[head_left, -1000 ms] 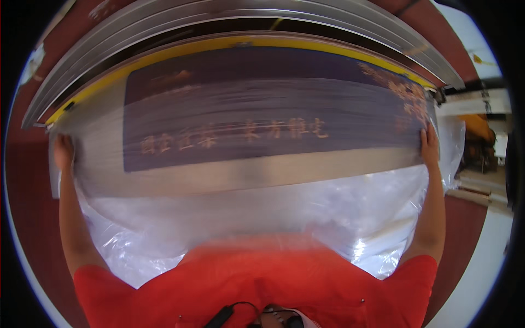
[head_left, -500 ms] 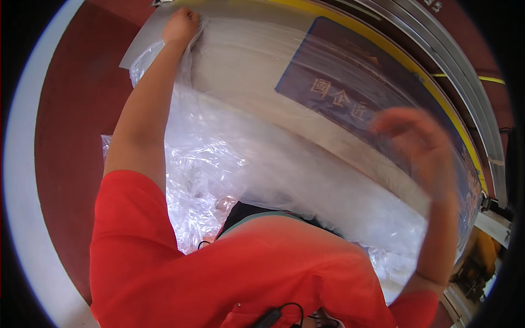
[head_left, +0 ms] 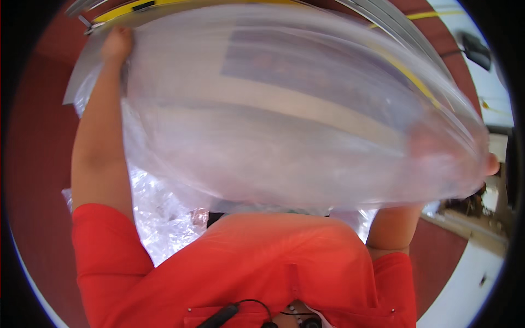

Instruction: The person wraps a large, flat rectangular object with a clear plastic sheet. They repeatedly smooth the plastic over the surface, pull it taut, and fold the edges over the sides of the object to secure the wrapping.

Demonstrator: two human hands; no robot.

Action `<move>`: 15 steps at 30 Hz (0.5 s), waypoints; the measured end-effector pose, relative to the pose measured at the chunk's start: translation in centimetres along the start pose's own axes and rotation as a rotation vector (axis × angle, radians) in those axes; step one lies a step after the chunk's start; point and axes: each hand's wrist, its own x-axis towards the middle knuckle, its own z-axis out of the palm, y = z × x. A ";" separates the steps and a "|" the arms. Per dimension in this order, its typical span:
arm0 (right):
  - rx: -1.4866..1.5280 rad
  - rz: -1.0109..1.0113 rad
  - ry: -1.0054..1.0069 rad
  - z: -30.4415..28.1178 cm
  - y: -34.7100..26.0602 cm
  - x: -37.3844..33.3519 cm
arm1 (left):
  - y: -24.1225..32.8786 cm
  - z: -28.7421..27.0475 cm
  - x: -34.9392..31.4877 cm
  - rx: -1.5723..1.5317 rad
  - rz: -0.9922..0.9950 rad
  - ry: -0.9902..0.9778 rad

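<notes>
A large clear plastic film stretches between my raised arms, blurred and billowing. My left hand is closed on its edge at the far left, fingers folded. Film drapes over my right hand at the right, so the hand shows only hazily through it. A fingertip pokes out past the film's right edge; the other fingers are smeared and hidden. Behind the film lies a pale sheet-like surface with a dark blue printed panel, seen through the plastic.
Crumpled clear plastic lies low in front of me, left of my body. A yellow strip and a grey metal rail run along the far side. Dark red floor shows at the left. Blurred equipment stands at the right.
The film has been raised and spread to the right, and now covers my right hand and the printed panel. The view has shifted; my left hand keeps its grip and appears farther left.
</notes>
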 end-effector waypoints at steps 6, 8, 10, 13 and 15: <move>-0.857 -0.403 0.829 7.0 -16.1 -15.0 | 1.1 0.5 1.2 0.008 0.025 -0.062; -0.750 0.004 0.775 6.9 -19.4 -21.0 | 0.6 1.4 1.5 0.030 0.039 -0.058; -1.201 0.222 1.179 6.9 -22.0 -25.7 | -0.2 2.0 2.2 0.035 0.066 -0.016; -1.862 0.612 1.784 8.1 -26.9 -32.9 | -2.3 4.1 3.5 -0.001 0.147 0.024; -1.293 0.072 1.761 6.8 -26.9 -33.9 | -4.4 4.7 4.9 -0.006 0.209 0.011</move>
